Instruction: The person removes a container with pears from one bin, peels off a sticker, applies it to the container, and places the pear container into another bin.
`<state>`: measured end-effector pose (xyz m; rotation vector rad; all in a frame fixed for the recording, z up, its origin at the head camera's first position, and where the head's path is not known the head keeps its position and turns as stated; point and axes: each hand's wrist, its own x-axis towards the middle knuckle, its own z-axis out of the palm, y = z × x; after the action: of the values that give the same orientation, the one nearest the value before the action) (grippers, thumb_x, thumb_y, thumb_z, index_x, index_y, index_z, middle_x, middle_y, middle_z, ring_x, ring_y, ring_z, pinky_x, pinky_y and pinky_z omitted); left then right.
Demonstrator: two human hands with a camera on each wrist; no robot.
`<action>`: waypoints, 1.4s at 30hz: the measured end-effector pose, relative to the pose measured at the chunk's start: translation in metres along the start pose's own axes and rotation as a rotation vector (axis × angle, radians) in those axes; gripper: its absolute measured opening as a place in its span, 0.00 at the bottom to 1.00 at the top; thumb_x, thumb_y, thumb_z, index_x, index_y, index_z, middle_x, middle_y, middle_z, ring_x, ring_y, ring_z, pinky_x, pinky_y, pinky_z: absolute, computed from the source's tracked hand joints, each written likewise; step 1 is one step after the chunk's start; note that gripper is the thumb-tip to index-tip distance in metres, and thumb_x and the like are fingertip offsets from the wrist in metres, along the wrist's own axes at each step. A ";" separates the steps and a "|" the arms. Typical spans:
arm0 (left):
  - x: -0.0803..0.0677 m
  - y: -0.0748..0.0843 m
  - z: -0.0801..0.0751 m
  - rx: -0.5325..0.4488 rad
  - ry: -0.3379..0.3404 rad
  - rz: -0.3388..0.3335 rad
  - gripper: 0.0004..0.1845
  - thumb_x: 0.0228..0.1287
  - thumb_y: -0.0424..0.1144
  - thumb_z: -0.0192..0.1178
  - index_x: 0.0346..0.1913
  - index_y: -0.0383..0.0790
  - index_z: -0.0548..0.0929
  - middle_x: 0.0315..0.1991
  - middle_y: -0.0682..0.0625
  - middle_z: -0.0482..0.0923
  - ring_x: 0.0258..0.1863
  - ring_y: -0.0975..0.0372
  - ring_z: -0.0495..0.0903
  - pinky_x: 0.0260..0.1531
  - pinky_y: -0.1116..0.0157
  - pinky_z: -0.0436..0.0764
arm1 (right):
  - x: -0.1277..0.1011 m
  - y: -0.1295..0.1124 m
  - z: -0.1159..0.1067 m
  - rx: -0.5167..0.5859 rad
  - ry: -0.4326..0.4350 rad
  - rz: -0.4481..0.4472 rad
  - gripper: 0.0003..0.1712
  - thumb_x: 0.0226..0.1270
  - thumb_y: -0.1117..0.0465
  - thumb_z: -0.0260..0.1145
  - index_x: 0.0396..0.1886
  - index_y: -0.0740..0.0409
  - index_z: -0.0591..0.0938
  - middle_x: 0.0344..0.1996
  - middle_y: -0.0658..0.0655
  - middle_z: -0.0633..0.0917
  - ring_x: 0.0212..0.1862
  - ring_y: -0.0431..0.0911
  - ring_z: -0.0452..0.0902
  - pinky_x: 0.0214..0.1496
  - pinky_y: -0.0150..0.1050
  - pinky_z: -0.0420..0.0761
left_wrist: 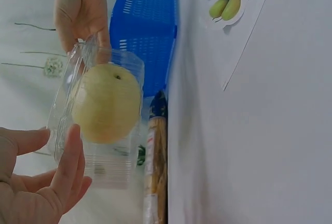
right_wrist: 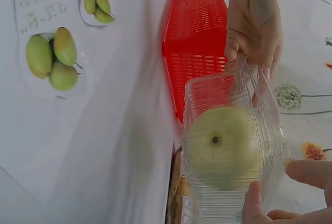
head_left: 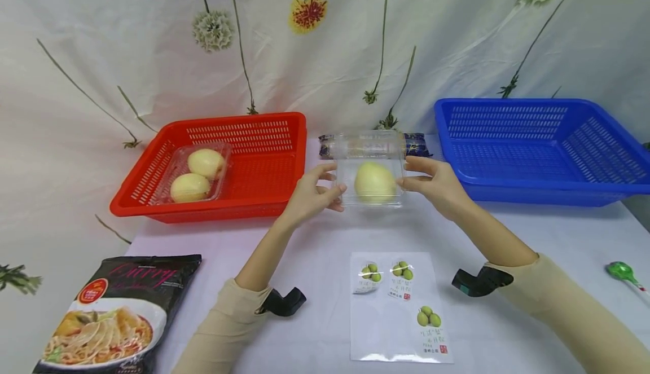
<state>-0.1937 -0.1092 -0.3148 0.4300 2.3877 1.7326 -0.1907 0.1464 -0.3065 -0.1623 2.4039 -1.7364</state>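
Pinching clear box [head_left: 347, 170] at edges, left grip [head_left: 311, 194], right grip [head_left: 438, 184], pale fruit [head_left: 374, 182] inside, between

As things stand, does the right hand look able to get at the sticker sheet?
Probably not without letting go: the right hand pinches the clear container, as does the left hand. Otherwise the way looks free, just white tablecloth between the right hand and the sticker sheet.

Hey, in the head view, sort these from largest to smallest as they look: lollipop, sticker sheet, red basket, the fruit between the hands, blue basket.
1. Blue basket and red basket: too alike to rank; the blue one reaches the picture's edge.
2. Sticker sheet
3. Fruit
4. Lollipop
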 end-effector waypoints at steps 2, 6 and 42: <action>-0.001 -0.003 0.004 -0.001 -0.005 -0.012 0.31 0.63 0.31 0.59 0.68 0.29 0.61 0.57 0.31 0.67 0.24 0.55 0.85 0.33 0.62 0.83 | -0.002 0.005 -0.001 -0.010 0.001 0.009 0.39 0.63 0.63 0.64 0.71 0.64 0.59 0.66 0.67 0.66 0.64 0.61 0.65 0.66 0.58 0.61; -0.002 -0.010 0.012 0.004 -0.011 -0.038 0.32 0.63 0.30 0.59 0.67 0.28 0.60 0.56 0.30 0.67 0.24 0.55 0.84 0.31 0.62 0.83 | -0.004 0.013 0.000 -0.001 -0.007 0.013 0.39 0.63 0.64 0.63 0.71 0.66 0.58 0.65 0.68 0.66 0.64 0.62 0.65 0.66 0.57 0.61; -0.026 -0.036 0.052 -0.299 0.182 -0.317 0.43 0.55 0.29 0.64 0.70 0.32 0.51 0.57 0.30 0.63 0.37 0.47 0.84 0.34 0.62 0.83 | 0.093 0.041 0.005 0.274 -0.078 0.159 0.36 0.71 0.58 0.54 0.74 0.58 0.53 0.71 0.63 0.58 0.69 0.56 0.55 0.70 0.49 0.58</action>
<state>-0.1582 -0.0808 -0.3664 -0.1451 2.1068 1.9939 -0.2800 0.1374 -0.3543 -0.0026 2.0384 -1.9209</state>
